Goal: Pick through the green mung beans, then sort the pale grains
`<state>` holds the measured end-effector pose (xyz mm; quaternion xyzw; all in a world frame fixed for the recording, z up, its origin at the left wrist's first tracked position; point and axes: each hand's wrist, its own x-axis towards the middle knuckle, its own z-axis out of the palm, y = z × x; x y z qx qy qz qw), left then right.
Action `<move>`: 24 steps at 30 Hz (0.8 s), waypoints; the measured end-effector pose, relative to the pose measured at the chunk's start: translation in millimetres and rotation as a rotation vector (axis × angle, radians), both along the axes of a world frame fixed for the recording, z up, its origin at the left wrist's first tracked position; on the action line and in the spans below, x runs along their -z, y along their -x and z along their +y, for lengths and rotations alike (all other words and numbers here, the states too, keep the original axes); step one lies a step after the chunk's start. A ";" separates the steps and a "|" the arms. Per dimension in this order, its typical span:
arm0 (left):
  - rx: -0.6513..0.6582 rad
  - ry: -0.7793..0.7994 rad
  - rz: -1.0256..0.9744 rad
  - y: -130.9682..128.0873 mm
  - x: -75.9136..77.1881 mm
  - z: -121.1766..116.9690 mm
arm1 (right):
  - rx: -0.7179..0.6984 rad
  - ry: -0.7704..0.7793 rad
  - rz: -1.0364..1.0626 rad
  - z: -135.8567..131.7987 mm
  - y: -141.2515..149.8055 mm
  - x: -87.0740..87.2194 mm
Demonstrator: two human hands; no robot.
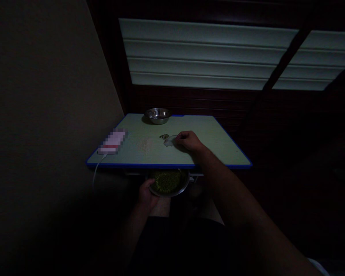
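Note:
My left hand [148, 194] grips the left rim of a metal bowl [185, 187], which sits over my lap just below the table's front edge. Small green grains that look like mung beans [167, 181] fill much of it. Over the table [209, 142], my right hand [187, 140] is closed in a pinch on a pale, see-through plastic piece [169, 142]; its exact kind is unclear in the dim light. Touching or close to that piece lies a small heap of greenish-brown grains [163, 136]. Left of it, a patch of pale grains [145, 145] is spread thinly.
A second metal bowl [158, 116] stands at the back of the table. At the left edge lies a blurred-out flat device [113, 141], with a white cable [95, 172] hanging off the front. A wall [54, 96] borders the left side; dark-framed panels [207, 55] rise behind.

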<state>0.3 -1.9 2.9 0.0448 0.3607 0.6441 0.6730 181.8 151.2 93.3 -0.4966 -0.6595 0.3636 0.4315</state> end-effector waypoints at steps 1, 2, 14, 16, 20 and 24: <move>0.004 0.003 -0.008 0.5 0.6 0.2 | -0.013 0.008 0.003 -1.3 0.3 -1.3; 0.009 0.008 -0.016 0.9 1.0 0.3 | -0.027 0.020 0.006 -2.7 0.6 -2.6; 0.006 0.015 -0.002 0.0 -1.8 -0.8 | -0.104 0.118 0.043 -10.5 1.4 -11.2; -0.006 0.014 0.010 -0.2 -2.7 -0.8 | -0.107 0.115 0.038 -10.0 1.2 -10.6; -0.002 0.033 0.021 -0.5 -3.9 -0.4 | -0.096 0.110 0.050 -9.8 1.5 -10.0; 0.010 0.035 0.028 -0.7 -4.7 -0.7 | -0.080 0.094 0.091 -8.3 2.1 -8.4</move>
